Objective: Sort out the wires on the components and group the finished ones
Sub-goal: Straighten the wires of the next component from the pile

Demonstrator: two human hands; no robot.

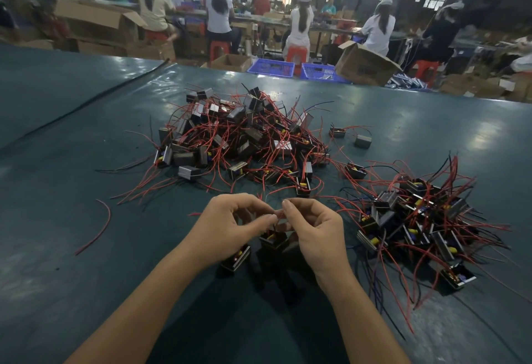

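My left hand (230, 228) and my right hand (313, 234) meet at the table's near middle, both pinching the thin red wires (277, 215) of a small black component (273, 241) that hangs between them. A second black component (237, 258) shows under my left palm. A big tangled pile of components with red wires (244, 139) lies straight ahead. A smaller pile (417, 219) lies to my right.
The dark green table (86, 248) carries a loose red wire (98, 228) at the left and two stray components (362, 141) behind the right pile. Beyond the far edge sit cardboard boxes (365, 65), blue crates (272, 67) and several seated people.
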